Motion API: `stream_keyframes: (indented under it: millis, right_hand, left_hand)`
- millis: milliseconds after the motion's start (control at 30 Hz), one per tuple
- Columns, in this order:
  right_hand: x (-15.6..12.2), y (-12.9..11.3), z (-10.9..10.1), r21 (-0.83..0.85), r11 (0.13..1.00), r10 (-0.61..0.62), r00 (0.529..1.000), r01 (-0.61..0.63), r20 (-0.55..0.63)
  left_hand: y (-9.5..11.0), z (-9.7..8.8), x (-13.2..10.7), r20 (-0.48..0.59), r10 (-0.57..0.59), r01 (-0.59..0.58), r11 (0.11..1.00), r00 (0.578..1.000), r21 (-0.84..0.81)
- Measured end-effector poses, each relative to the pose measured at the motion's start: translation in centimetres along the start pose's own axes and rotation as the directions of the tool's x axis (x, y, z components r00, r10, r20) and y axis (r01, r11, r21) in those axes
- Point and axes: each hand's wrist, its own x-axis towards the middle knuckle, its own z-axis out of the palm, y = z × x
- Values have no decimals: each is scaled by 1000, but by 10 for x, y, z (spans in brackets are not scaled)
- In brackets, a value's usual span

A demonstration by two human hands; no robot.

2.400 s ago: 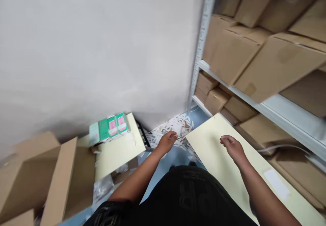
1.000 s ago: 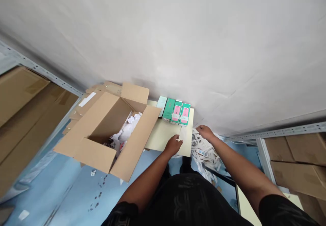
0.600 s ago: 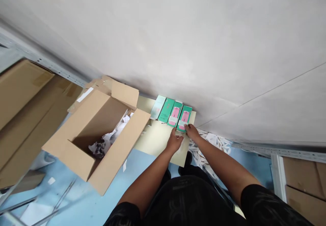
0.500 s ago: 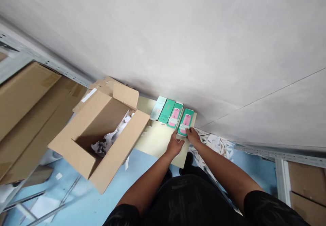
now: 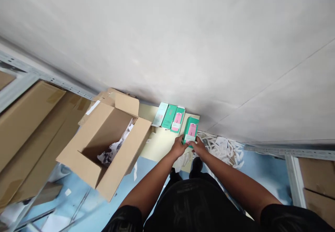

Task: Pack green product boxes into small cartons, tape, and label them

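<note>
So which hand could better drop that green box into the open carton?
Likely the left hand: it holds the green box on the side nearer the open carton; the right hand, also gripping, would reach across.

Rightmost green box [image 5: 191, 130] lifted from row; both hands now gripping it

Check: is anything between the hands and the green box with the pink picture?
Nothing visible. The left hand and right hand both hold the green box at its lower end. The row of three boxes lies apart, to its left against the wall.
</note>
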Motion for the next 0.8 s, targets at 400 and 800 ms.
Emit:
stream_keyframes:
  millis: [400,800]
  right_hand:
    - [-104,-36,-8,190,907,-315,904,377,-288]
    - [-226,23,-24,358,740,-282,746,570,-604]
  left_hand:
    - [49,-44,-45,396,284,-93,894,873,-438]
    - [66,8,-124,676,394,-221,917,622,-331]
